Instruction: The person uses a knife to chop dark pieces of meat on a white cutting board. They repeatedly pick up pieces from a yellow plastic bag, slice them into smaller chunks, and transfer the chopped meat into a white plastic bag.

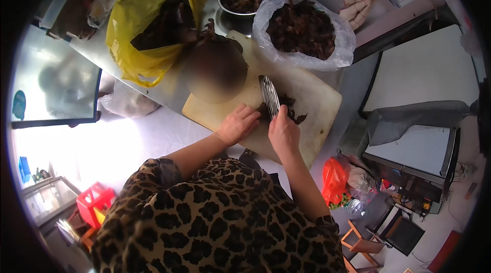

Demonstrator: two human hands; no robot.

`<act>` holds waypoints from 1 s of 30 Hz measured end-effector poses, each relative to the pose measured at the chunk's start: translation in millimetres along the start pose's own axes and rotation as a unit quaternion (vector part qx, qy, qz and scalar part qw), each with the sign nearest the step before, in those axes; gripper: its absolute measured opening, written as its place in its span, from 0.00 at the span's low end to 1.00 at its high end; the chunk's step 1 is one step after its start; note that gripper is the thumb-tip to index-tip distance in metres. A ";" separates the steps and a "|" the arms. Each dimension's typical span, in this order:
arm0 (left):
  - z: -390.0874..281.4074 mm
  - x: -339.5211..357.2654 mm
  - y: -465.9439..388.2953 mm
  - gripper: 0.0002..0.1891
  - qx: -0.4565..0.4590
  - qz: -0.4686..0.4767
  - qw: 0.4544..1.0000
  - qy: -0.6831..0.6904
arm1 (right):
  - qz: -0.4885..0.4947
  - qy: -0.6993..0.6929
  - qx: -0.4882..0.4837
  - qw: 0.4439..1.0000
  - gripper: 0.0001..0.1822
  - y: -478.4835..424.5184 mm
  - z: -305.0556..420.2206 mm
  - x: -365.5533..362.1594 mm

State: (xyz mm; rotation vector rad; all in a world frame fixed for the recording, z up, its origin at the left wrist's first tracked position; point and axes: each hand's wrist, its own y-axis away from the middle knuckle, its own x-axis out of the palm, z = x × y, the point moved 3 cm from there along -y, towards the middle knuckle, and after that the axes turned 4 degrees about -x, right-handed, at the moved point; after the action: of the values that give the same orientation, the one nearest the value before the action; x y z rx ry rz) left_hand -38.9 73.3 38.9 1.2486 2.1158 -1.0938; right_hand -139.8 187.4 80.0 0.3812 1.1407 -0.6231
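Note:
A knife [271,94] with a pale and dark striped blade is gripped by its handle in my right hand [284,131]. Its blade points away from me over a large cream cutting board [318,98]. Dark brown cut pieces [292,108] lie on the board just right of the blade. On the blade's other side, my left hand [238,123] rests with bent fingers against a dark piece, mostly hidden by the fingertips. A blurred patch covers a dark heap [220,60] on the board's far left part, so its details are unclear.
At the back left, a yellow plastic bag [122,39] holds dark pieces. A steel bowl [242,14] of chopped bits stands behind the board. Right of it is a bowl lined with a clear plastic bag [345,48], heaped with dark strips. A red bag [333,179] sits low at right.

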 end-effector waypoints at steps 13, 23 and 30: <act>2.2 -3.2 1.2 0.11 -0.026 -0.009 0.999 0.027 | 0.010 -0.035 -0.013 0.999 0.11 -4.1 6.6 -4.3; 7.7 -3.6 4.1 0.10 -0.043 -0.005 0.996 0.072 | -0.006 -0.042 -0.024 0.999 0.11 3.2 2.0 4.4; 10.7 -5.9 9.9 0.14 -0.033 0.022 0.999 0.032 | 0.055 -0.033 -0.061 0.996 0.12 19.2 14.4 -19.4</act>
State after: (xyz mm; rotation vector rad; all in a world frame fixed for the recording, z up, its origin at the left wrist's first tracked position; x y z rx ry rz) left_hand -27.6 64.2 32.8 1.3082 2.1440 -0.9687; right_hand -122.7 198.9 102.9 0.3156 1.0816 -0.4638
